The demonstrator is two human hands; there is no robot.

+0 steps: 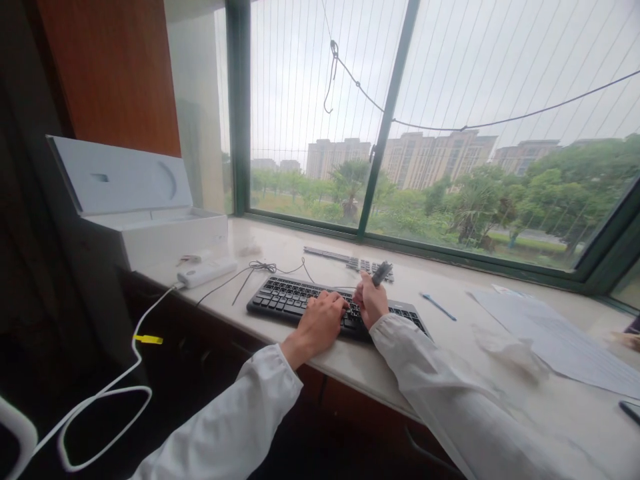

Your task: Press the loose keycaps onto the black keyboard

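A black keyboard [285, 297] lies along the front of the light sill-like counter. My left hand [320, 320] rests palm-down over its middle, fingers slightly bent and apart, touching the keys. Right beside it, my right hand [370, 300] is closed in a fist around a dark grey handled tool [383, 272] whose thick end sticks out above the thumb. The tool's lower end is hidden by the hand, so I cannot tell its kind for sure. Behind the keyboard lie loose grey keycaps [370, 267] in rows and a long thin dark strip [327, 254].
An open white box [175, 233] stands at the left, with a white power bank-like block [207, 272] and cable before it. A thin black cable [260, 267] curls behind the keyboard. To the right lie a blue pen-like stick [439, 307], crumpled tissue [510, 347] and paper sheets [565, 333].
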